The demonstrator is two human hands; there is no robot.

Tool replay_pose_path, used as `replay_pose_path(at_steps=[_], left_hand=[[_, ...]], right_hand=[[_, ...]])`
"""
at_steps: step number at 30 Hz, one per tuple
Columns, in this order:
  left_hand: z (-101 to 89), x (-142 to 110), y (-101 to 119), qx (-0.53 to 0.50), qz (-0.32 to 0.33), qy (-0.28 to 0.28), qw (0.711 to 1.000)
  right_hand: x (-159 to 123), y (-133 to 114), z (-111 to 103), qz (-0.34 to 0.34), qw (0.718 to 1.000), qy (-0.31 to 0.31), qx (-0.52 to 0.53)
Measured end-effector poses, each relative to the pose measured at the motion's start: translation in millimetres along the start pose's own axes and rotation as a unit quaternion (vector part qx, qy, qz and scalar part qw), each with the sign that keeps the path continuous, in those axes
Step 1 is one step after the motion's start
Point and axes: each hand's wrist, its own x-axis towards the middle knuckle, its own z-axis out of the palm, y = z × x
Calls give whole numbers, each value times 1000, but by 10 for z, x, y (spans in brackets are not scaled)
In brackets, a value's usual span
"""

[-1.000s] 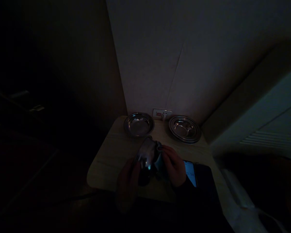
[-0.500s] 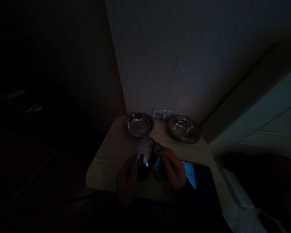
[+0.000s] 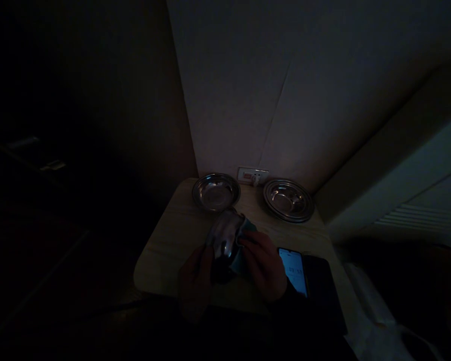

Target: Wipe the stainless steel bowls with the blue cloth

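Observation:
A shiny metal bowl [image 3: 222,235] is tilted on its side above the small table, its rounded outside towards me. My left hand [image 3: 196,276] grips its left edge, thumb on the outside. In my right hand [image 3: 265,263] a bluish-green cloth [image 3: 240,258] is bunched, pressed against the bowl's right rim. The fingers of both hands are closed. Part of the bowl's lower side is lost in the dark, and the cloth covers its right edge.
One metal dish [image 3: 216,193] stands at the table's back left, stacked metal dishes [image 3: 288,200] at the back right. Between them is a wall socket [image 3: 252,175] with a plug. A lit phone [image 3: 293,271] lies by a dark flat object [image 3: 323,291] on the pale table [image 3: 161,250].
The cloth has shifted over the bowl's right rim, with more of it showing above my right fingers. The bowl has turned slightly in my left hand.

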Motion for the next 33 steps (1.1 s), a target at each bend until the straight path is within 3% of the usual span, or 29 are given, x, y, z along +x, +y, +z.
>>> replay_pose_path(at_steps=[6,12,17,22,28,33], left_hand=[[17,-23,23,-3,7,-8,1000],[58,-26,9,-15,34,-2,999],[56,-21,-5,-15,33,-12,999],[51,-24,-27,10,20,2,1000],[39,-16,-77,17,25,-1,1000],[78,-15,-23,13,30,6,999]], right_hand=[[89,-87,-4,-89,995,-17,-46],[188,-1,-18,-69,997,-1,-38],[175,65,-19,-93,995,-15,-28],[209,130,0,-64,998,7,-29],[60,27,-4,-122,992,-11,-42],[195,112,-16,-83,995,11,-48]])
